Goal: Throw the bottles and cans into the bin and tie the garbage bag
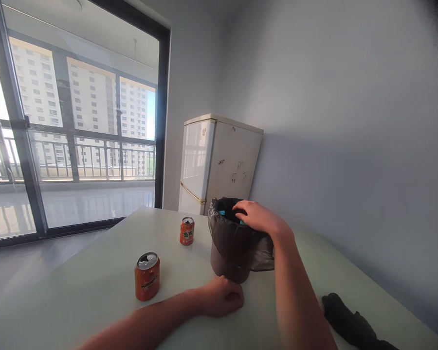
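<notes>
A brown trash bin (228, 265) lined with a black plastic bag (224, 238) stands on the table. My right hand (255, 216) is over the bag's mouth, its fingers apart and nothing visible between them. A small teal item (222, 213) shows inside the bag, and a bit of teal also peeks out just under the hand. My left hand (224, 296) rests on the table in front of the bin, curled into a loose fist with nothing seen in it. Two orange drink cans stand upright with opened tops: a nearer can (147, 279) and a farther can (187, 232), both left of the bin.
The pale table (105, 282) stretches under everything. A black crumpled item (350, 321) lies at its right. Behind the table is an old white fridge (233, 160) beside a grey wall (350, 170). Glass sliding doors (95, 121) are on the left.
</notes>
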Demonstrator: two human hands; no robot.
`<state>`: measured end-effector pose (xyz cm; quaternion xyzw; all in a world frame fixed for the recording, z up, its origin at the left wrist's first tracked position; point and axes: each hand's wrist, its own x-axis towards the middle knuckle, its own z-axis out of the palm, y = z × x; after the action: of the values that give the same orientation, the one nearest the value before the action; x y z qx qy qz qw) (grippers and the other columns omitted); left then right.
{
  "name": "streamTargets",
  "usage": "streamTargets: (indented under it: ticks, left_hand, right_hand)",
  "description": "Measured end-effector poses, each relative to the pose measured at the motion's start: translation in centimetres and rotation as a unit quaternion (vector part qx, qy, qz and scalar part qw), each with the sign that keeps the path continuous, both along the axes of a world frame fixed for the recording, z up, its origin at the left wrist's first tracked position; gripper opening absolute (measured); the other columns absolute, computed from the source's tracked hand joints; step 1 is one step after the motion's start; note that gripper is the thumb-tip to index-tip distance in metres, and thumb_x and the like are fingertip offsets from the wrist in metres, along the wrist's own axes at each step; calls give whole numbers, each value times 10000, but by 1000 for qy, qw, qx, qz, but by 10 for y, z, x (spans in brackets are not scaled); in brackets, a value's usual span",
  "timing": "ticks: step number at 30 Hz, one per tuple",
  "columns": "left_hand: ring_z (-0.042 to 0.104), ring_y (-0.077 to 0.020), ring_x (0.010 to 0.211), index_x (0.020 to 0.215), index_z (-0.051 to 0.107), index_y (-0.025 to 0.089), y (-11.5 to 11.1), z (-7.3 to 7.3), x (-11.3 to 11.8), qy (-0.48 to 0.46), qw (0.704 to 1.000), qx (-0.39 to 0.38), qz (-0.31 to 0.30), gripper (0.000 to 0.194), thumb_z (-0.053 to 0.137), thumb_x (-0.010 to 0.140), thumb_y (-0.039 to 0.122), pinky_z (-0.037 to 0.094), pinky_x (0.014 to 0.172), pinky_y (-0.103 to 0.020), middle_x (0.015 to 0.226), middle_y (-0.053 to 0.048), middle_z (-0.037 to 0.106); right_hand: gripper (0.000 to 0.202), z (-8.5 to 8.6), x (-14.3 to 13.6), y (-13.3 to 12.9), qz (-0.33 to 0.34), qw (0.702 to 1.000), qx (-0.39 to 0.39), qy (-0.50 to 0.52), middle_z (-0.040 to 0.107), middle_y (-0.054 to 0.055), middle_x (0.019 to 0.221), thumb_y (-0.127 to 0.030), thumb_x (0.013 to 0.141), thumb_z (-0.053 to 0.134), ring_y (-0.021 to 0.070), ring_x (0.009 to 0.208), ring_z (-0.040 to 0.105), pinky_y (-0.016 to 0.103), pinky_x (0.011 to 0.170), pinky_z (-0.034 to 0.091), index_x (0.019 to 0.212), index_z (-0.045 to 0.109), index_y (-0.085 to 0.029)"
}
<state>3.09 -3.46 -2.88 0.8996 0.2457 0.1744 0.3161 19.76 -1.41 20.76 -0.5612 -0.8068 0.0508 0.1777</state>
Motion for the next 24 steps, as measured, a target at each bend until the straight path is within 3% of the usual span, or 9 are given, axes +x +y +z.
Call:
streamTargets:
  ticks: [2, 5, 9, 12, 19, 24]
  left_hand:
    - [447, -73, 602, 832, 714, 165, -1, 2, 0, -2, 1000, -2, -1, 109, 617, 815, 119, 373, 606, -208, 668, 38, 569]
    - [444, -74, 603, 827, 713, 165, -1, 4, -1, -4, 1000, -7, -1, 106, 617, 813, 120, 373, 608, -208, 662, 39, 558]
    - [472, -77, 620, 851, 716, 172, 1, 1, -1, -3, 1000, -9, -3, 105, 623, 825, 131, 387, 622, -207, 693, 35, 594]
    - [493, -84, 632, 866, 723, 172, 3, -4, -1, -1, 1000, -1, -4, 107, 627, 832, 138, 404, 635, -210, 718, 23, 631]
    - [496, -86, 625, 870, 731, 174, 4, -8, 0, -8, 1000, 7, -10, 123, 617, 837, 140, 396, 626, -212, 707, 19, 630]
    - [477, -88, 633, 861, 712, 175, 2, -3, -1, 6, 1000, 9, -8, 102, 613, 854, 155, 401, 637, -219, 711, 21, 613]
  right_hand:
    - [348, 1, -8, -4, 49, 997, 22, 48, 642, 62, 1460, -338, 1040, 495, 222, 1324, 596, 339, 1133, 415, 1283, 732, -258]
    - [457, -2, -20, -5, 97, 992, -38, 69, 679, 42, 1415, -509, 1080, 391, 235, 1292, 621, 357, 1119, 433, 1303, 722, -287]
    - [687, -9, -27, 0, 71, 991, -103, -37, 724, 116, 1322, -763, 916, 553, 316, 1191, 672, 387, 1010, 489, 1304, 720, -222]
    - [753, -12, -26, 4, 53, 991, -95, -77, 741, 139, 1267, -821, 875, 549, 333, 1154, 687, 373, 920, 505, 1264, 731, -203]
    - [599, -9, -28, -3, 79, 995, -48, -44, 696, 118, 1359, -669, 900, 664, 302, 1204, 669, 351, 982, 491, 1273, 719, -204]
    - [344, -1, -56, -31, 102, 984, 143, 18, 690, 101, 1314, -403, 955, 719, 262, 1209, 642, 363, 1032, 481, 1228, 718, -195]
